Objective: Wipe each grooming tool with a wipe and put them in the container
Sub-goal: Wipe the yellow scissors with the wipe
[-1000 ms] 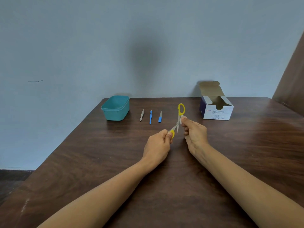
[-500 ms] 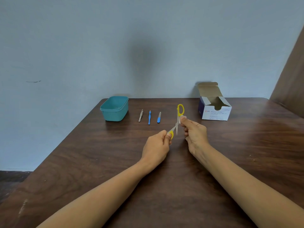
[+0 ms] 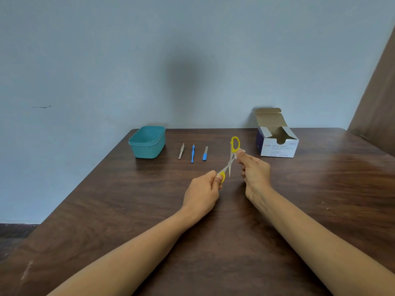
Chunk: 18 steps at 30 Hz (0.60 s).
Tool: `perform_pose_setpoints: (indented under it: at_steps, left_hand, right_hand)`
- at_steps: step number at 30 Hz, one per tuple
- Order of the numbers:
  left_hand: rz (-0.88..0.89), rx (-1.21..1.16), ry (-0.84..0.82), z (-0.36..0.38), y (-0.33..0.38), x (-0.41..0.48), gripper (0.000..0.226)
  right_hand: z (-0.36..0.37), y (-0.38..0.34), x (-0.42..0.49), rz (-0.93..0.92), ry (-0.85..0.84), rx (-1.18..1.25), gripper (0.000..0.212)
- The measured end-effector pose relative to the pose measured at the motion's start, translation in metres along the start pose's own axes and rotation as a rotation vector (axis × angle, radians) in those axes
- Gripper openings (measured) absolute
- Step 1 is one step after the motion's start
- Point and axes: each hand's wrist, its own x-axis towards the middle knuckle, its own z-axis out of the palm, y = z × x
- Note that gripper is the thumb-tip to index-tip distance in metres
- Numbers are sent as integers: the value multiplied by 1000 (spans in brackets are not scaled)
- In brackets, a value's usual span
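Yellow-handled steel scissors point(image 3: 232, 159) are mid-wipe at 12 o'clock: your left hand point(image 3: 203, 193) pinches one loop and your right hand point(image 3: 254, 174) pinches a white wipe point(image 3: 242, 150) against them. The teal plastic container point(image 3: 145, 151) at 11 looks empty. Beside it, the silver tweezers point(image 3: 181, 151), blue-handled pick point(image 3: 192, 153) and blue nail file point(image 3: 205, 153) await, probably unwiped.

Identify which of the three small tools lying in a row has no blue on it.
The leftmost, the silver tool nearest the teal container. The middle tool is all blue; the right one has a blue handle.
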Motion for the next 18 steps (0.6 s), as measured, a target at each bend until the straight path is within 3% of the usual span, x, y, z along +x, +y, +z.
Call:
perform_pose_setpoints:
  at_steps: [6,12,18]
  left_hand:
    - [-6,-29,10,-2,-1,0,36]
    - [3,-16,-3,-1,2,0,35]
    - [14,9,-22,-1,1,-1,34]
  right_hand:
    - [2,7,-6,52,-72,-45,23]
    - [1,7,1,3,0,-82,14]
    - [-8,-8,15,67,73,25,21]
